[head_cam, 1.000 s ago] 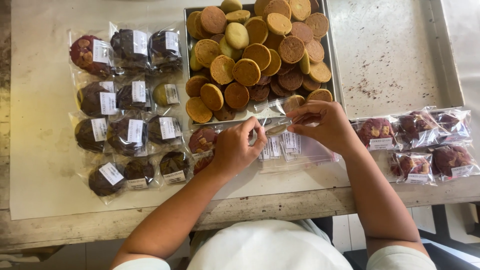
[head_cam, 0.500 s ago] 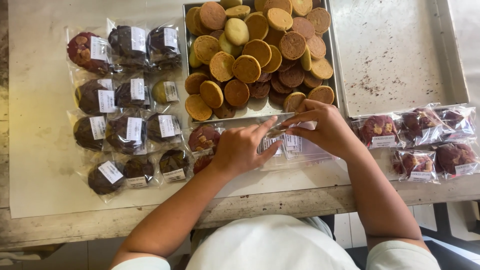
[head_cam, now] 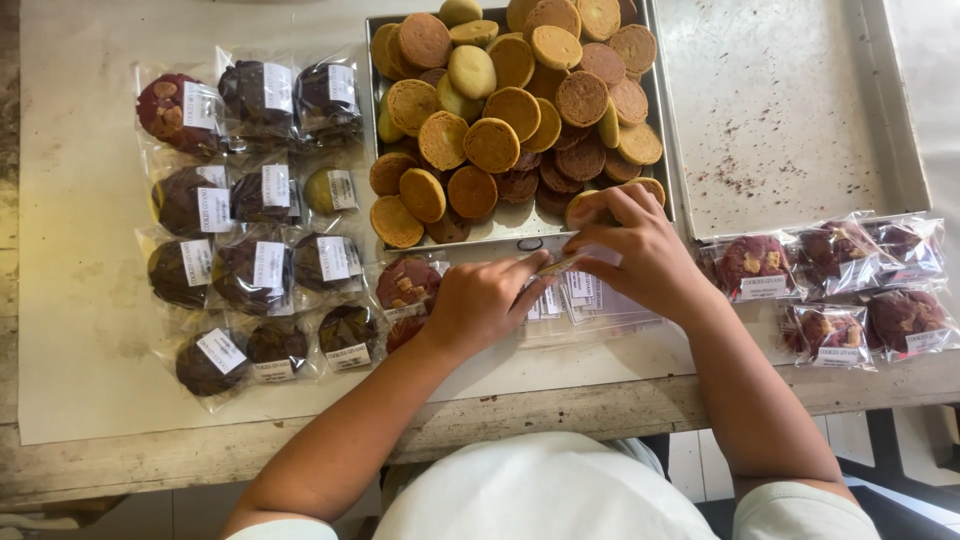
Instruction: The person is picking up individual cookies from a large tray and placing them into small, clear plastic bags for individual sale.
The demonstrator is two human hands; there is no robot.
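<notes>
While both hands meet at the front of the bench (head_cam: pixel 90 290) in the head view, the left hand (head_cam: pixel 480 303) and right hand (head_cam: pixel 635 255) pinch a thin clear bag (head_cam: pixel 556 266) between their fingertips, just above a loose stack of labelled bags (head_cam: pixel 590 305). Right behind them stands a metal tray (head_cam: pixel 520 228) heaped with bare cookies (head_cam: pixel 500 110), and an emptied tray (head_cam: pixel 790 110) lies beside it. Wrapped dark cookies (head_cam: pixel 250 210) sit in rows to the left; wrapped reddish cookies (head_cam: pixel 840 275) lie to the right.
</notes>
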